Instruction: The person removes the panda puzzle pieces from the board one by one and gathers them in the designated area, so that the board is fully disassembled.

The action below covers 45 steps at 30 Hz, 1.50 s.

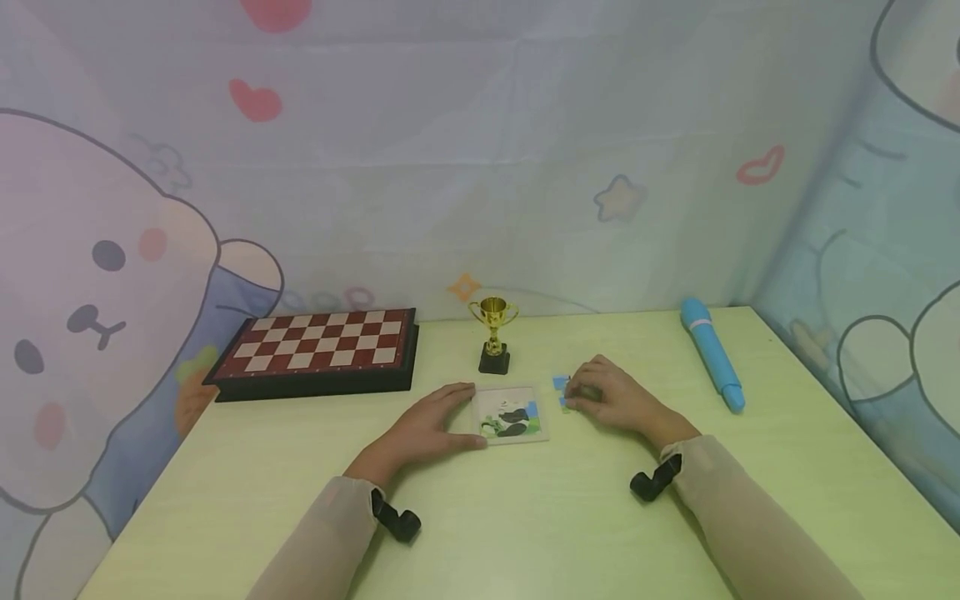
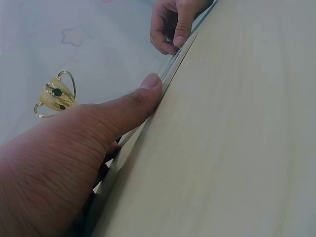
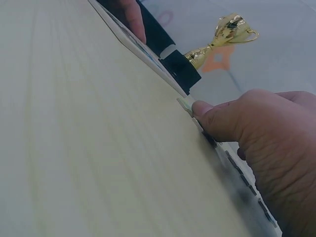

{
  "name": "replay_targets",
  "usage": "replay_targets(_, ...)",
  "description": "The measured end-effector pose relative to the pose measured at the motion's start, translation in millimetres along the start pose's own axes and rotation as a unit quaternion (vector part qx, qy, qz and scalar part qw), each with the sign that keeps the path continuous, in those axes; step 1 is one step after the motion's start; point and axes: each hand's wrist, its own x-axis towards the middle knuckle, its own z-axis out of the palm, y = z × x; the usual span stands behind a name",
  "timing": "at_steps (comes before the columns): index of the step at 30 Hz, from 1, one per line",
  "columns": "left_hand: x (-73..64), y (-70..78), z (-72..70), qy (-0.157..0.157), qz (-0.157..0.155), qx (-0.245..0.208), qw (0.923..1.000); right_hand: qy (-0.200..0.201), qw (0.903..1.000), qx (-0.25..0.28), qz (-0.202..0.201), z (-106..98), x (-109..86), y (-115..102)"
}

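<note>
A small white puzzle tray [image 1: 543,439] lies flat on the table, partly filled with a panda picture. My left hand [image 1: 427,427] holds its left side, fingertips at the far corner and thumb along the near edge. Just right of the tray, my right hand [image 1: 613,396] is lowered over loose puzzle pieces. Its curled fingers and thumb pinch a thin puzzle piece [image 3: 184,106] near the table top, seen edge-on in the right wrist view. A blue puzzle piece [image 1: 560,382] shows beside the fingertips. More loose pieces [image 3: 241,174] lie under the right hand, mostly hidden in the head view.
A gold trophy cup [image 1: 494,333] on a black base stands behind the tray. At the back left lies a red and white chessboard box [image 1: 318,350]. A blue, tube-shaped object [image 1: 712,354] lies at the back right. A printed cloth [image 1: 525,167] hangs behind the table.
</note>
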Motion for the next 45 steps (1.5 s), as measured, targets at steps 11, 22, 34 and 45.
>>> replay_targets(11,0.5,-0.7,0.4,0.000,0.000,0.000,1.0000,-0.001,0.9999,0.011,0.002,-2.3,0.6,-4.2)
replay_targets(22,0.2,0.2,0.3,-0.001,0.002,0.002,1.0000,0.019,0.9996,0.015,-0.014,2.1,-0.4,-2.3)
replay_targets(34,0.2,1.2,-0.1,0.002,0.001,-0.001,1.0000,0.028,0.9988,0.040,0.004,6.9,4.0,-10.0)
replay_targets(45,-0.8,1.0,0.0,0.006,0.008,-0.003,1.0000,-0.044,0.9982,0.032,0.026,40.6,38.0,-37.9)
